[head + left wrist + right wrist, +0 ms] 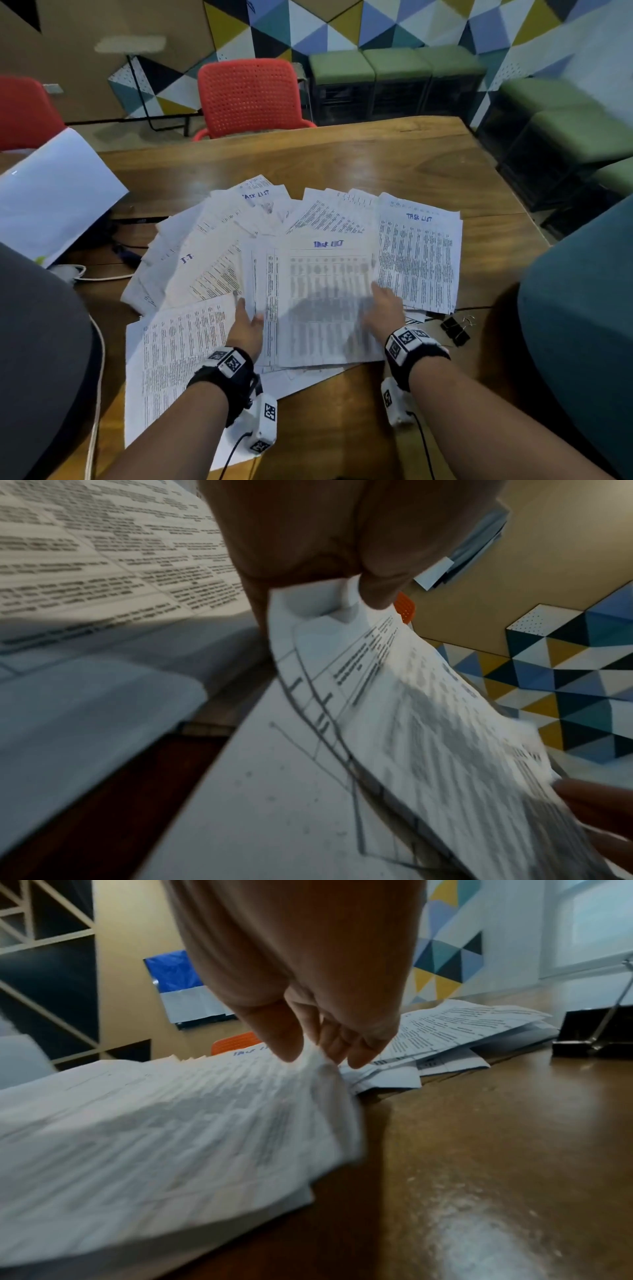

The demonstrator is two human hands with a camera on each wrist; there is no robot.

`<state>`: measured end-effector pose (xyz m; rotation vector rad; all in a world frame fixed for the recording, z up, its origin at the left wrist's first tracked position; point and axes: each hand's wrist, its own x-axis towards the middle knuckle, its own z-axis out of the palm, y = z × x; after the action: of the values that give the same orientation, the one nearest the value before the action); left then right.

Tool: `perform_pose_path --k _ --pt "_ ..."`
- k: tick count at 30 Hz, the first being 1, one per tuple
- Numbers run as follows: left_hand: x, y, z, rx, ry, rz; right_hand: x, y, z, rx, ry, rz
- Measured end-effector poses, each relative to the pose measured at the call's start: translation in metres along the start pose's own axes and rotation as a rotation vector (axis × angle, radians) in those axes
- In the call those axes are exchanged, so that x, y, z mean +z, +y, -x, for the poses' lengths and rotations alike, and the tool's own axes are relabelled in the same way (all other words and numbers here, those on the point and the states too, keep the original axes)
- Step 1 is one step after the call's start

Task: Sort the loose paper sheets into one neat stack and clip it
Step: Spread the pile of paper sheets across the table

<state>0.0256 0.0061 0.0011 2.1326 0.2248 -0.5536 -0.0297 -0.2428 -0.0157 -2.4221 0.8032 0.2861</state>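
Note:
Many printed sheets headed "TASK LIST" lie fanned over the wooden table (394, 161). Between my hands is a small bundle of sheets (322, 301), blurred with motion and lifted off the pile. My left hand (245, 323) grips its left edge, thumb on top; the left wrist view shows the thumb (377, 593) pinching the paper bundle (411, 710). My right hand (385, 306) pinches the right edge, with the thumb (284, 1031) above and fingers below the sheets (171, 1137). Black binder clips (455, 330) lie on the table just right of my right wrist.
More loose sheets (419, 253) lie right of the bundle and others (178, 349) to its left. A large white sheet (51, 195) and cables sit at the far left. Red chairs (251, 96) stand behind the table; dark chair backs (582, 325) flank me.

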Motion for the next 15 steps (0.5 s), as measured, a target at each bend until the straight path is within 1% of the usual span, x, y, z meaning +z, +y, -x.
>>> perform_pose_path --k 4,6,7,9,10,12,15 --pt "0.009 0.001 0.000 0.050 -0.044 -0.045 0.011 -0.004 0.009 -0.193 -0.083 0.160" --pt "0.010 0.007 0.004 0.074 -0.030 -0.042 0.014 -0.004 0.010 -0.237 -0.058 0.144" --pt "0.009 0.009 0.005 0.090 -0.004 -0.024 0.014 -0.002 0.008 -0.244 -0.022 0.100" --pt "0.005 0.015 0.007 0.130 0.058 0.018 0.008 0.002 0.005 -0.186 0.016 -0.055" --pt "0.000 0.017 0.007 0.150 0.084 0.046 0.002 0.002 0.003 -0.127 0.001 -0.149" --pt "-0.011 0.022 0.007 0.164 0.114 0.117 -0.016 -0.002 0.002 -0.035 -0.041 -0.384" --pt "-0.025 0.029 0.005 0.202 0.124 0.223 -0.038 -0.016 0.003 0.055 -0.159 -0.763"
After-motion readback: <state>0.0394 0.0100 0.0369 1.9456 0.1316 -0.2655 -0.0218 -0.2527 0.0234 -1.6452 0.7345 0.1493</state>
